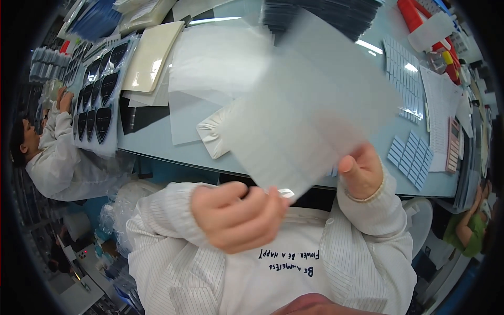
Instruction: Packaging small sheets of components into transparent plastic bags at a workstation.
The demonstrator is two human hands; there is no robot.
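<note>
A frosted, translucent sheet (310, 105) is held up at a tilt above the table's near edge. My right hand (362, 170) grips its right side, thumb in front and the fingers partly showing through the sheet. At the sheet's lowest corner, my left hand (241, 215) is closed, fingertips pinching by a small shiny white spot; motion smears it a little. A folded white cloth (214, 137) pokes out from behind the sheet's left edge. Further back lie more translucent sheets (215, 58), partly covered by the raised one.
Cream sheets (152, 55) and rows of black shield-shaped pieces (103, 125) lie left. A dark stack (320, 16) stands at the back. To the right are blue label sheets (411, 157), a pink calculator (452, 144) and paper (438, 105). A co-worker (68, 157) sits left.
</note>
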